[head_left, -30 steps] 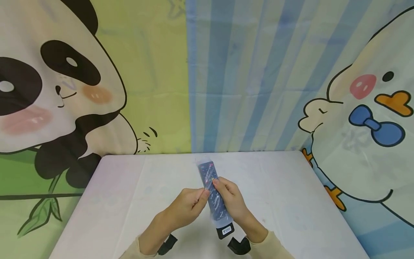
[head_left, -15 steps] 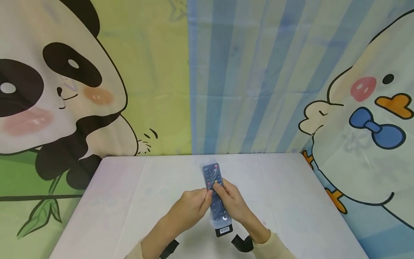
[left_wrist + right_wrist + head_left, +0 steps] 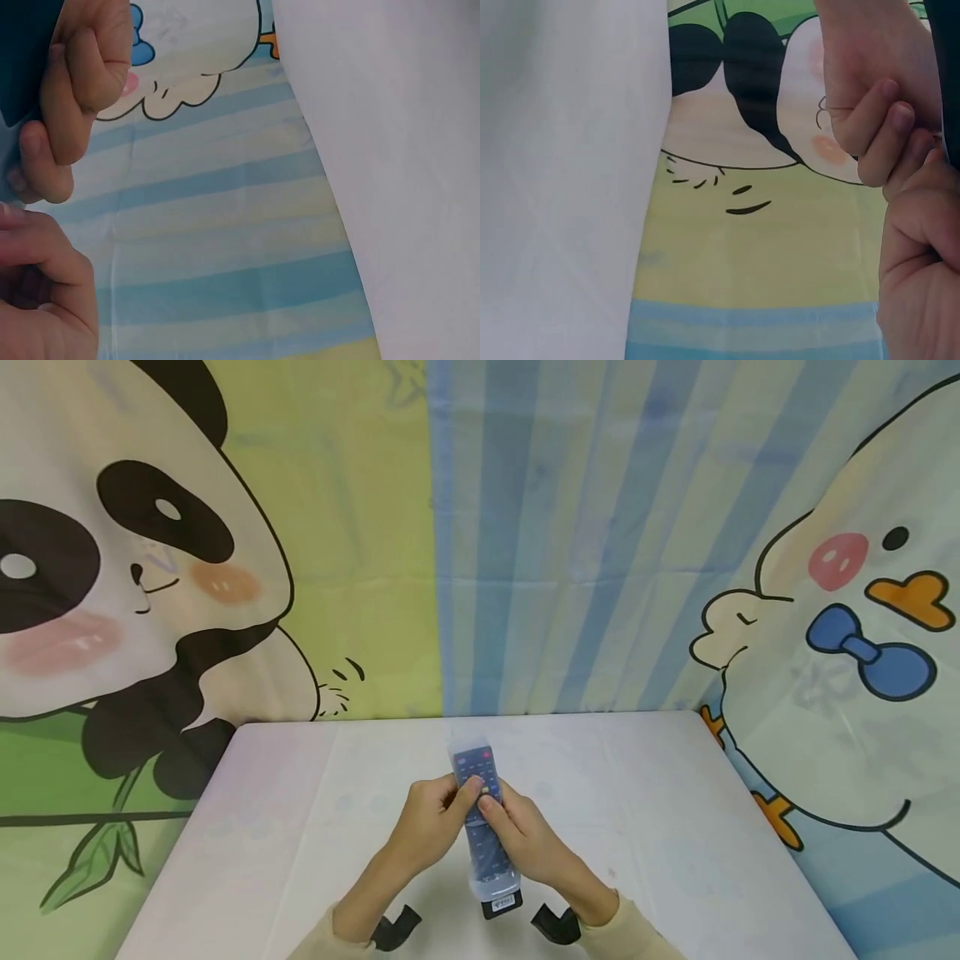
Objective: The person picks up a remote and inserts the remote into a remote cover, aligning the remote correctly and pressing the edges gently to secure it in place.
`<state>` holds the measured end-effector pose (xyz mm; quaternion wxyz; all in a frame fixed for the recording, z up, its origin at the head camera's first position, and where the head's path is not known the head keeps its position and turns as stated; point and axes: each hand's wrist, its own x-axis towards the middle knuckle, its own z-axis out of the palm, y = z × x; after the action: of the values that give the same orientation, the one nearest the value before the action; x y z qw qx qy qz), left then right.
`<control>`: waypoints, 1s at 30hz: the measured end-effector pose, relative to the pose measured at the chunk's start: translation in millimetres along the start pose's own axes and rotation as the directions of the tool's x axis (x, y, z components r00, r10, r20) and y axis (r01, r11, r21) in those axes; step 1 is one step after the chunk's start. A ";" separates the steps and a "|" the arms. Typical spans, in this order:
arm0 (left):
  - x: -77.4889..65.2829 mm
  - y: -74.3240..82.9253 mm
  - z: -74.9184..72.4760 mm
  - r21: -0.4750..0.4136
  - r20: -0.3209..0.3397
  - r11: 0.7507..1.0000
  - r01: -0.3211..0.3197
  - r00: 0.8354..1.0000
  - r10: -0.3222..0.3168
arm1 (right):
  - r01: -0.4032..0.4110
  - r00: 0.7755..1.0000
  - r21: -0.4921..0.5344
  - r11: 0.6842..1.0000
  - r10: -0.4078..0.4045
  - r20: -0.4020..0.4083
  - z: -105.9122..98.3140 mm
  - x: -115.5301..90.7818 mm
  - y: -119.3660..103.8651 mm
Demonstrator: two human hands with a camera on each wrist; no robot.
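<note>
Remote control (image 3: 491,856) in a clear plastic sleeve (image 3: 495,888) lies between the two hands in the head view, over the white table (image 3: 645,810). The left hand (image 3: 423,822) grips it from one side, thumb across the buttons; the right hand (image 3: 532,839) grips it from the other, thumb set a little nearer the person. Beyond the thumbs the sleeve's loose tip (image 3: 465,743) sticks out; on the wrists' side a black end (image 3: 503,905) with a white label shows bare. That bare end looks like the weak spot: should the thumbs drag on the plastic and not the body, the remote could slip out there and drop below the hands. Uneven tugging might also split the sleeve.

In the left wrist view, the right hand's fingers (image 3: 64,112) curl under the dark slab, and the left hand's bent fingers sit just beside them. So little of the remote shows that I cannot tell whether plastic or body is pinched.

In the right wrist view, both hands' fingers bunch together beside the remote's dark edge. Crowded like this, one hand could nudge the other off its grip.
</note>
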<state>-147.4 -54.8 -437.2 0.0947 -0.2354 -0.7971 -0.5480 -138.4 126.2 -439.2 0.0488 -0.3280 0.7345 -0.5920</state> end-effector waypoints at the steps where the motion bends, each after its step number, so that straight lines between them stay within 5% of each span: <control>1: 0.8 -0.9 0.0 -0.017 0.001 0.999 0.034 0.999 -0.034 | -0.002 1.000 -0.010 1.000 0.002 0.001 0.9 -0.1 1.1; 5: 1.7 -6.5 -1.3 -0.129 0.044 0.988 0.083 0.996 -0.078 | -0.010 0.999 -0.033 0.999 0.012 0.042 2.0 1.1 3.8; 9: 1.0 -12.9 -7.6 -0.272 0.070 0.961 0.042 0.997 -0.024 | 0.027 0.994 -0.020 0.999 -0.025 0.108 0.0 5.0 3.1; 15: 1.9 -16.3 -18.8 -0.332 0.057 0.943 -0.017 0.998 0.038 | 0.260 0.961 -0.089 0.962 -0.249 0.120 -3.7 9.1 8.6; 20: 3.3 -22.9 -21.7 -0.354 0.019 0.934 0.039 0.999 -0.035 | 0.407 0.913 -0.193 0.893 -0.395 0.098 1.2 15.1 10.4; 26: 6.3 -27.0 -20.9 -0.475 0.009 0.873 0.110 0.993 -0.120 | 0.412 0.911 -0.106 0.905 -0.410 0.040 9.7 14.0 9.8; 30: 12.0 -23.3 -20.6 -0.525 -0.039 0.845 0.100 0.989 -0.141 | 0.433 0.901 -0.104 0.895 -0.434 0.013 12.9 11.7 6.5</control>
<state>-171.2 -77.3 -443.7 0.0232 -0.1806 -0.6278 -0.7567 -144.4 109.6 -445.1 -0.1051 -0.4824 0.6731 -0.5506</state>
